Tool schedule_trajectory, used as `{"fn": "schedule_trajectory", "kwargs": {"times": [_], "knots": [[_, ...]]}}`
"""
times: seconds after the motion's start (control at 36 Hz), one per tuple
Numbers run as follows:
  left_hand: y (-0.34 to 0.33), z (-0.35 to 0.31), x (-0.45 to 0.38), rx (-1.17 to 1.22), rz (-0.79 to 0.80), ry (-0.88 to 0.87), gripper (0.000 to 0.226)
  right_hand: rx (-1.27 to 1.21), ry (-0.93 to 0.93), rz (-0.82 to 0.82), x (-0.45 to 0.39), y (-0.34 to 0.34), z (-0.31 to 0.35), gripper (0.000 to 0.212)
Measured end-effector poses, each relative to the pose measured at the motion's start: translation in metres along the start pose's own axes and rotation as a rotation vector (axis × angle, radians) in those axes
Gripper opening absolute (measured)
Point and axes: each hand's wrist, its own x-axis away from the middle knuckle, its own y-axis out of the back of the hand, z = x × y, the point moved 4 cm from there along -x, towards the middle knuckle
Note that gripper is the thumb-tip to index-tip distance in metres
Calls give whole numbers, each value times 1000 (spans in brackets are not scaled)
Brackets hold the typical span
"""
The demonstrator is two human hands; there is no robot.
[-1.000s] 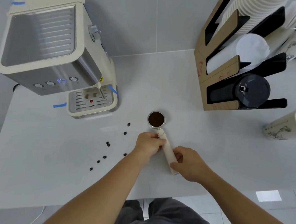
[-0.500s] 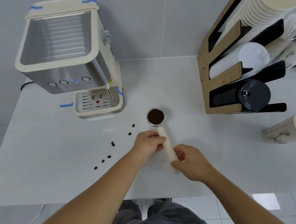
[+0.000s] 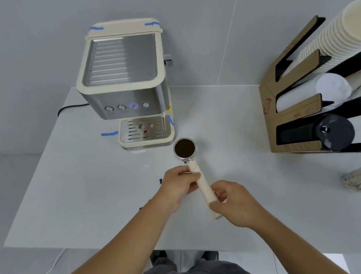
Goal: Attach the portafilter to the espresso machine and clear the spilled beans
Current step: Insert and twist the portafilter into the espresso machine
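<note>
Head view looks down on the portafilter, held level above the white table just in front of and to the right of the espresso machine. Its basket is full of dark ground coffee and faces up, which I take to be the reason for the flat, two-handed hold: tilting it would spill the grounds. The left hand pinches the cream handle near the metal neck, fingers curled around it, steadying the heavy end. The right hand is closed around the far end of the handle, thumb on top, where it can swing and later twist the handle. The basket sits close to the drip tray, so the likely step in hand is carrying it under the group head, which is hidden beneath the machine's front panel.

Only a couple of spilled beans show, dark specks on the table just left of the left wrist; others may lie hidden under the forearm. They look untouched, so that part of the task is not yet done. A cardboard cup holder stands well apart at the right.

Compared with half a second ago, the portafilter is closer to the drip tray, and the machine appears nearer the middle of the view. The line of beans then visible to the left of the arm is now mostly covered.
</note>
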Motion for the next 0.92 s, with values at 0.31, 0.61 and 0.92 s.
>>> {"fn": "schedule_trajectory", "kwargs": {"times": [0.31, 0.61, 0.92], "knots": [[56, -21, 11, 76, -68, -39, 19, -63, -16, 68, -10, -31, 46, 33], [109, -37, 22, 11, -39, -64, 18, -351, -115, 321, -23, -76, 76, 49], [135, -42, 25, -88, 13, -61, 21, -419, -167, 445, -31, -105, 96, 54]]}}
